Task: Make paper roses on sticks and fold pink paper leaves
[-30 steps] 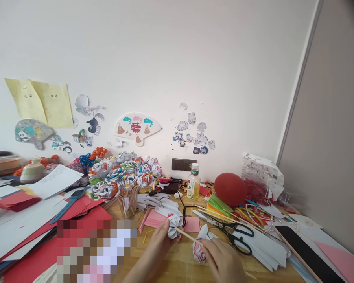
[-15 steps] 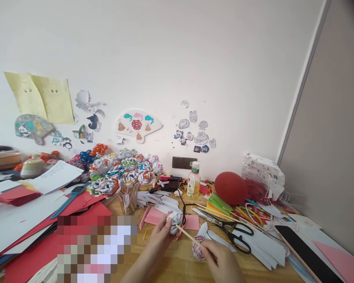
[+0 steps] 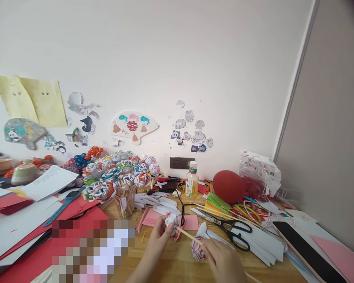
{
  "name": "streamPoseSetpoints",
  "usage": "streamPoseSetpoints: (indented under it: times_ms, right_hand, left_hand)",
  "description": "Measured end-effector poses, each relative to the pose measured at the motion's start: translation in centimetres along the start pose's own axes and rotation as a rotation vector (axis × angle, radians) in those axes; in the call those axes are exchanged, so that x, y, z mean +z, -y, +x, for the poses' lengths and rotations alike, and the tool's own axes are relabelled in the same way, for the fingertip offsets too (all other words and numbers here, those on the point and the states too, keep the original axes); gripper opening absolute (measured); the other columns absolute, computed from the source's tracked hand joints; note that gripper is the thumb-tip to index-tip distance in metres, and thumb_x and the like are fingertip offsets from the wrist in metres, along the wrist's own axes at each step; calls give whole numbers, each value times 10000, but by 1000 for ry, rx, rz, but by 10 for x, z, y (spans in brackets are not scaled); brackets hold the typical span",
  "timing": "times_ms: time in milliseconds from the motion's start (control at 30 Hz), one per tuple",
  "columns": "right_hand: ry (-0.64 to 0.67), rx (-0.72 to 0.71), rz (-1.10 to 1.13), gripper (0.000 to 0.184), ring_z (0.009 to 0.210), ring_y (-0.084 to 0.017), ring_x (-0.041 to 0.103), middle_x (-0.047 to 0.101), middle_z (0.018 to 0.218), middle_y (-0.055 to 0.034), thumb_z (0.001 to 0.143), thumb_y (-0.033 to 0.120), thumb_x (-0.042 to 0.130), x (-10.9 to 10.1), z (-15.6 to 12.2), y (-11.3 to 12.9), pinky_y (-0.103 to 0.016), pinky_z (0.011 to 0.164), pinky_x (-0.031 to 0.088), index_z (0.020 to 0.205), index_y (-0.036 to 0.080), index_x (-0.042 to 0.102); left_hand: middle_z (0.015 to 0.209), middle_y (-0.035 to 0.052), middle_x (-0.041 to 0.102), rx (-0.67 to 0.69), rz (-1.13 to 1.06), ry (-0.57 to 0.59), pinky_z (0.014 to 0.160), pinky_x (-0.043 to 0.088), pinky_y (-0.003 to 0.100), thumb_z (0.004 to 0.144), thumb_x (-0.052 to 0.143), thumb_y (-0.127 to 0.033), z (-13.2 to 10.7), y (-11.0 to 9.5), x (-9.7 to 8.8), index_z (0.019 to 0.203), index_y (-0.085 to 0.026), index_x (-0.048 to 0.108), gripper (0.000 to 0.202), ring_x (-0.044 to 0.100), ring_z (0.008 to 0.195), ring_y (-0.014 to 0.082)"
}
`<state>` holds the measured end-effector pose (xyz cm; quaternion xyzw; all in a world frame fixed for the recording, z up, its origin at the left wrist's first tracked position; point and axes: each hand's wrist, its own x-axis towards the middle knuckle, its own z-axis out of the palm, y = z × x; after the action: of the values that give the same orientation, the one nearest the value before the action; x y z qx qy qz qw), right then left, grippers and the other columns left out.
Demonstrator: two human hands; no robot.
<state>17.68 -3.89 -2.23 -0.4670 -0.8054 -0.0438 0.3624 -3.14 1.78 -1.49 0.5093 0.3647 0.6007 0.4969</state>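
Note:
My left hand (image 3: 159, 235) is closed around a white paper flower (image 3: 171, 222) at the front middle of the wooden table. A thin wooden stick (image 3: 186, 233) runs from that flower to my right hand (image 3: 221, 257), whose fingers pinch it. Under the stick, just left of my right fingers, lies a second paper flower (image 3: 198, 248) with pink and white petals. Pink paper (image 3: 190, 222) and a black cord (image 3: 183, 214) lie behind my hands. Black-handled scissors (image 3: 233, 232) rest to the right, blades toward the back left.
Many paper flowers (image 3: 124, 169) fill a clear vase (image 3: 125, 202) at back left. A bottle (image 3: 191, 181) and a red balloon (image 3: 229, 186) stand by the wall. Red sheets (image 3: 85, 215) cover the left side; a phone (image 3: 308, 251) lies at right.
The view has shifted slightly, so most things sit further left. My left hand has turned a little with the flower; both hands keep their hold.

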Motion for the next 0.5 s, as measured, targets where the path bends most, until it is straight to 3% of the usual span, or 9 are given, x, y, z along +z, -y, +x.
streamPoseSetpoints:
  times_ms: [200,400,500]
  right_hand:
    - [119,112,171,327,652,-174,650,694,734,-18,960,292,344,-1,3,4,-228,579,452,851,223,645]
    - [-32,55,34,303,707,-198,645,693,786,-29,962,291,349,-1,0,1,-256,623,440,922,243,645]
    - [-46,53,60,304,660,-177,640,690,747,-18,963,268,341,-1,1,6,-232,585,425,901,240,638]
  left_hand:
    - [640,-24,570,2,24,82,545,450,284,579,712,-647,-5,-19,9,849,-187,551,557,529,555,147]
    - [639,-15,582,-7,43,74,557,440,269,565,748,-602,-7,-18,10,798,-185,545,519,535,576,148]
    - [636,-18,573,-43,-21,99,576,440,278,577,731,-624,-7,-16,10,810,-181,543,534,529,560,141]
